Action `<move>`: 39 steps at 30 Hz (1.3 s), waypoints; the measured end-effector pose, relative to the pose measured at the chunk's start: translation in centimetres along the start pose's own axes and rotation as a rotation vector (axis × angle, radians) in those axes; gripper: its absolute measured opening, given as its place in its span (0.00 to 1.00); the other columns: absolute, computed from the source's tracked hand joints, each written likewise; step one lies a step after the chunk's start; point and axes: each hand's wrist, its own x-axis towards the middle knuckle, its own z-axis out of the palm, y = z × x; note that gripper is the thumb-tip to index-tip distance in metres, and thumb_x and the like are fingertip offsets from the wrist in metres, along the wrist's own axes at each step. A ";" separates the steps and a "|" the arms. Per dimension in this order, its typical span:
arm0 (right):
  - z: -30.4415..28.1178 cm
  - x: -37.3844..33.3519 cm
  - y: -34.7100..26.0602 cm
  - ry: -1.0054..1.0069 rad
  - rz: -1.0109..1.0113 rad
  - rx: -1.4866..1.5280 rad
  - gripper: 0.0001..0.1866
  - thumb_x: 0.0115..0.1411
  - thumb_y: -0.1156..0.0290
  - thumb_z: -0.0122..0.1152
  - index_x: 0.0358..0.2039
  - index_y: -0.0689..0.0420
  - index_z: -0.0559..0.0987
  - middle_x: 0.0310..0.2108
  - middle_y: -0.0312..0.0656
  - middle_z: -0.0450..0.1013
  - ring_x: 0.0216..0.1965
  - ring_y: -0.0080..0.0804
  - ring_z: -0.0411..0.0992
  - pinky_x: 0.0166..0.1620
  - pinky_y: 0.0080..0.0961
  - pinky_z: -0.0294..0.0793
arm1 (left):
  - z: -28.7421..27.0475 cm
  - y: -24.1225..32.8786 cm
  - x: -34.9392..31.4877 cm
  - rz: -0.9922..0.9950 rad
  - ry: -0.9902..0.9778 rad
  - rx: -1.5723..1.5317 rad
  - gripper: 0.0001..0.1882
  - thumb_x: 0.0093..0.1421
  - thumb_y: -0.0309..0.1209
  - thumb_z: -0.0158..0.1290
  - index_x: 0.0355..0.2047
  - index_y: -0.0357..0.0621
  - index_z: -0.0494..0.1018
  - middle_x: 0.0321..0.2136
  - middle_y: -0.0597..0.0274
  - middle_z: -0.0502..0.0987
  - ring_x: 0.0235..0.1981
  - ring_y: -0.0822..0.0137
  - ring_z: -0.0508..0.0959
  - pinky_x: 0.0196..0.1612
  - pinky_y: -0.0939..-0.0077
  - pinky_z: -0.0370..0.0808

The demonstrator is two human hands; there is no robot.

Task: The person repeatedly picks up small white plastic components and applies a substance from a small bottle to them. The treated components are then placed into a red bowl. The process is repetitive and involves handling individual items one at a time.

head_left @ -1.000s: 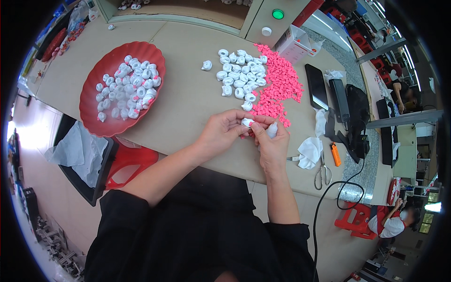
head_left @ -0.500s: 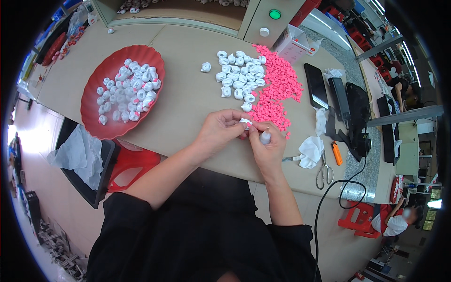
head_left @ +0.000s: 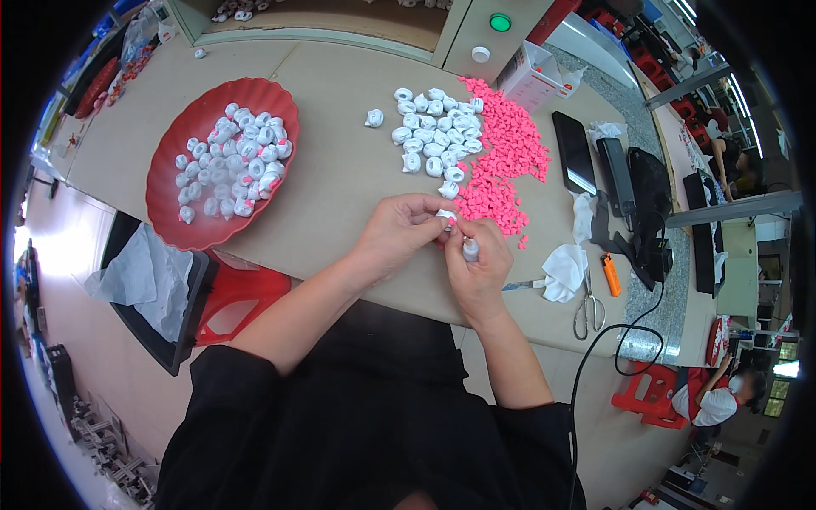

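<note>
My left hand [head_left: 393,234] pinches a small white head-shaped piece [head_left: 445,218] with a bit of pink on its side. Close against it, my right hand [head_left: 478,276] is closed around a small white bottle [head_left: 471,249], probably glue; its tip is hard to make out, and the right fingertips meet the piece. Just beyond both hands lies a group of similar white pieces [head_left: 438,136], many with a round opening. A spread of tiny bright pink pieces [head_left: 510,136] borders them on the right. More white pieces [head_left: 225,166], some with pink bits, fill a red scalloped bowl [head_left: 158,174] on the left.
To the right are a black phone [head_left: 572,153], a long black case [head_left: 615,178], a crumpled tissue [head_left: 564,274], scissors [head_left: 588,314] and an orange cutter [head_left: 611,276]. A black cable [head_left: 580,374] hangs over the table edge. A carton [head_left: 527,75] stands at the back.
My right hand has shifted slightly left with the bottle, toward the white piece. The left hand stays nearly in place, still pinching it.
</note>
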 end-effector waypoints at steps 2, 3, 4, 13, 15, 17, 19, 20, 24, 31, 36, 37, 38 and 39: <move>0.0 0.2 0.0 0.012 0.195 0.161 0.07 0.47 0.81 0.57 0.29 0.64 0.73 0.22 0.40 0.69 0.20 0.27 0.68 0.24 0.22 0.67 | 0.2 0.0 0.1 -0.005 -0.006 -0.018 0.11 0.57 0.22 0.48 0.40 0.33 0.70 0.31 0.59 0.74 0.29 0.75 0.74 0.36 0.81 0.73; -0.1 0.3 -0.2 0.020 0.386 0.313 0.06 0.49 0.80 0.57 0.30 0.64 0.74 0.22 0.38 0.70 0.20 0.24 0.68 0.24 0.20 0.67 | 0.2 0.0 0.1 -0.007 -0.009 -0.027 0.11 0.57 0.22 0.49 0.40 0.33 0.70 0.30 0.59 0.74 0.29 0.75 0.74 0.36 0.81 0.73; -0.2 0.3 -0.3 0.028 0.582 0.461 0.05 0.51 0.79 0.57 0.30 0.64 0.74 0.21 0.37 0.70 0.20 0.21 0.67 0.24 0.18 0.67 | 0.2 -0.1 0.1 -0.009 -0.012 -0.017 0.11 0.57 0.23 0.49 0.40 0.34 0.70 0.30 0.60 0.74 0.28 0.75 0.74 0.35 0.81 0.73; -0.7 0.4 0.1 -0.012 0.687 0.574 0.05 0.53 0.75 0.57 0.30 0.63 0.76 0.20 0.34 0.71 0.19 0.15 0.65 0.22 0.12 0.64 | -0.1 0.5 0.4 -0.061 -0.075 0.031 0.11 0.56 0.25 0.51 0.39 0.34 0.69 0.28 0.61 0.73 0.24 0.76 0.72 0.30 0.82 0.71; -0.6 0.6 -0.1 -0.004 0.722 0.592 0.05 0.53 0.75 0.57 0.30 0.63 0.75 0.21 0.35 0.71 0.19 0.15 0.66 0.22 0.12 0.64 | -0.2 0.4 0.4 -0.061 -0.076 0.028 0.11 0.56 0.25 0.51 0.39 0.33 0.69 0.28 0.60 0.73 0.24 0.76 0.71 0.30 0.83 0.71; -0.6 0.8 -0.2 0.003 0.747 0.615 0.05 0.54 0.75 0.57 0.30 0.63 0.75 0.21 0.36 0.71 0.19 0.15 0.65 0.21 0.13 0.64 | 0.0 0.4 0.4 -0.052 -0.071 0.048 0.12 0.56 0.25 0.51 0.40 0.32 0.69 0.28 0.61 0.73 0.24 0.76 0.71 0.29 0.83 0.71; -0.8 0.9 -0.1 0.001 0.761 0.650 0.06 0.54 0.74 0.57 0.30 0.64 0.75 0.20 0.36 0.71 0.18 0.16 0.65 0.21 0.13 0.64 | 0.1 0.4 0.4 -0.051 -0.064 0.072 0.12 0.56 0.26 0.52 0.40 0.32 0.69 0.28 0.61 0.74 0.24 0.77 0.71 0.28 0.84 0.71; -0.8 0.9 0.1 0.006 0.759 0.667 0.06 0.54 0.74 0.57 0.29 0.64 0.75 0.20 0.36 0.70 0.18 0.16 0.65 0.21 0.13 0.63 | 0.1 0.4 0.3 -0.054 -0.061 0.086 0.12 0.56 0.26 0.52 0.40 0.32 0.69 0.28 0.61 0.74 0.24 0.77 0.72 0.28 0.84 0.71; -1.0 0.8 0.4 0.013 0.747 0.705 0.06 0.54 0.73 0.56 0.29 0.64 0.75 0.19 0.36 0.70 0.17 0.16 0.64 0.20 0.14 0.62 | 0.2 0.2 0.3 -0.038 -0.058 0.117 0.13 0.57 0.27 0.52 0.39 0.31 0.69 0.27 0.61 0.74 0.24 0.77 0.72 0.26 0.85 0.70; -1.0 0.8 0.4 0.001 0.735 0.709 0.05 0.54 0.75 0.55 0.28 0.63 0.76 0.20 0.35 0.70 0.18 0.17 0.65 0.22 0.14 0.63 | 0.3 0.4 0.3 -0.042 -0.070 0.115 0.11 0.57 0.28 0.50 0.39 0.32 0.70 0.28 0.60 0.74 0.25 0.77 0.72 0.27 0.84 0.71; -0.3 0.0 0.5 0.030 0.384 0.327 0.04 0.51 0.80 0.56 0.29 0.64 0.75 0.21 0.39 0.70 0.22 0.22 0.68 0.26 0.17 0.65 | 0.1 0.3 0.3 -0.040 -0.065 0.013 0.11 0.57 0.25 0.50 0.39 0.32 0.69 0.28 0.61 0.74 0.24 0.77 0.72 0.30 0.83 0.72; -0.1 -0.2 0.8 0.026 0.269 0.264 0.05 0.50 0.81 0.56 0.30 0.64 0.75 0.22 0.40 0.70 0.22 0.23 0.68 0.26 0.18 0.66 | 0.0 0.2 0.4 -0.036 -0.063 0.012 0.11 0.56 0.25 0.50 0.39 0.32 0.69 0.28 0.61 0.74 0.24 0.76 0.72 0.30 0.82 0.72; -0.1 -0.2 0.9 0.020 0.239 0.236 0.05 0.50 0.81 0.56 0.30 0.64 0.75 0.22 0.40 0.69 0.23 0.24 0.68 0.26 0.19 0.66 | -0.1 0.1 0.4 -0.033 -0.060 0.011 0.11 0.56 0.24 0.50 0.39 0.32 0.69 0.28 0.60 0.74 0.24 0.76 0.72 0.30 0.82 0.72; -0.2 -0.1 0.6 0.015 0.208 0.209 0.06 0.49 0.82 0.56 0.30 0.64 0.75 0.22 0.41 0.69 0.23 0.25 0.69 0.26 0.19 0.66 | -0.1 0.1 0.4 -0.029 -0.056 0.010 0.11 0.56 0.24 0.50 0.39 0.32 0.69 0.28 0.60 0.74 0.23 0.76 0.72 0.30 0.82 0.72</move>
